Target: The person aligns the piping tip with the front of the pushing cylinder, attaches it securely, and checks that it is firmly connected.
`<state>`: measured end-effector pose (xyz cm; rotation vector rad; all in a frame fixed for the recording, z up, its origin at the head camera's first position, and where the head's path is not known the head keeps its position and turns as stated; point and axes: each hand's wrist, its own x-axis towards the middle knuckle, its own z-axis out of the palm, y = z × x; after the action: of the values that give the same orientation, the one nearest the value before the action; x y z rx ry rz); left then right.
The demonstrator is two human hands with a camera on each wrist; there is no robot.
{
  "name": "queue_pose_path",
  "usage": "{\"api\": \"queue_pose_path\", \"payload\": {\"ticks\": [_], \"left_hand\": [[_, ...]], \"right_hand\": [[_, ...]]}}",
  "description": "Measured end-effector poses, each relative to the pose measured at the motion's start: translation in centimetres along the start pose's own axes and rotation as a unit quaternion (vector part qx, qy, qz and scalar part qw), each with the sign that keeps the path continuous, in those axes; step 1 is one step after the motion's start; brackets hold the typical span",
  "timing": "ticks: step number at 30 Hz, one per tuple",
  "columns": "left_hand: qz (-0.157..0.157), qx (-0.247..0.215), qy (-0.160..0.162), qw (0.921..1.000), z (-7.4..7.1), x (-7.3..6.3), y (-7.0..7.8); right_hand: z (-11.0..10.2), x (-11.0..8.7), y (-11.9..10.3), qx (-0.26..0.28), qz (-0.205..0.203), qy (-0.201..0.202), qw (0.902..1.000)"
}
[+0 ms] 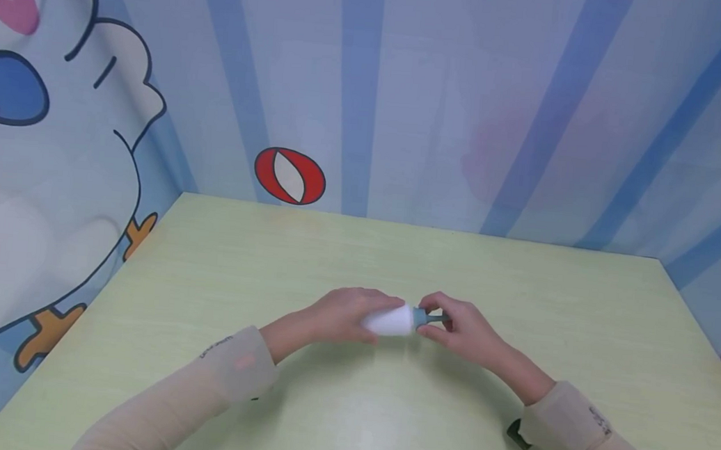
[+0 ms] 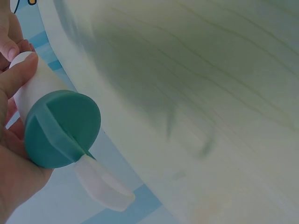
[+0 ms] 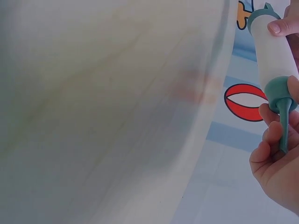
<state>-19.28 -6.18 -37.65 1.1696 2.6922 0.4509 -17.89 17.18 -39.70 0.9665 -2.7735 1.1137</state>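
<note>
A white bottle (image 1: pixel 389 321) lies sideways in the air above the table, held between both hands. My left hand (image 1: pixel 346 315) grips its white body, thumb and fingers around it. At the bottle's right end is a teal cap (image 3: pixel 278 89) with a long thin spout (image 3: pixel 284 126). My right hand (image 1: pixel 465 330) pinches that cap, its thumb and fingers on the cap's sides and the spout pointing into the palm. The left wrist view shows a round teal end piece (image 2: pixel 84 116) with a raised ridge. A flat white tab (image 2: pixel 103 184) sticks out from it.
The pale yellow-green table (image 1: pixel 385 408) spreads around both hands. Behind it stands a blue-striped backdrop (image 1: pixel 419 103) with a printed red-and-white oval (image 1: pixel 290 176) and a large cartoon figure (image 1: pixel 41 216) at left. Both forearms wear beige sleeves (image 1: pixel 166 406).
</note>
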Motion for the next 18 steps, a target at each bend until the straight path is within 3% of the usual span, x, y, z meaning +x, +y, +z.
{"api": "queue_pose_path", "payload": {"ticks": [18], "left_hand": [[0.009, 0.026, 0.015, 0.9995, 0.06, -0.66, 0.49]], "right_hand": [[0.15, -0.01, -0.22, 0.045, 0.015, -0.015, 0.9988]]}}
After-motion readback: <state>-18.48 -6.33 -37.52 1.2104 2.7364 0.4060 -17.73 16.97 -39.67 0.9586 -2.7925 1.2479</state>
